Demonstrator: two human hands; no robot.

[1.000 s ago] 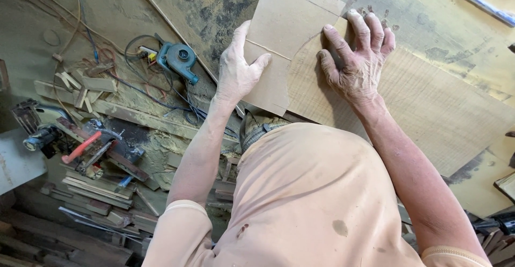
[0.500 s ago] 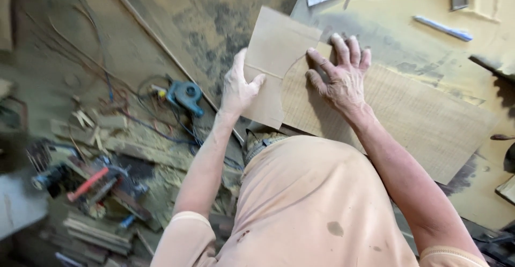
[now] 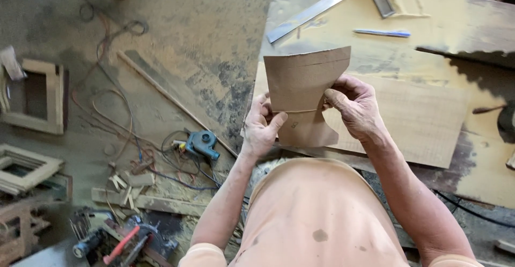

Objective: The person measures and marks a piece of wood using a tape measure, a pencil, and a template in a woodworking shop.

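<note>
Evenly lit by soft daylight, brightest on the workbench [image 3: 483, 154] right of the cardboard template [image 3: 303, 92]. Dark shadow band across that bench's far right edge; faint shadow under the template on the wooden board [image 3: 424, 122]. Dimmer, duller toward the floor left of the template. No glare. Sharp at centre, slightly soft and stretched at frame edges.

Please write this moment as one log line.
left hand: grips cardboard template | right hand: grips template | below: wood board
</note>
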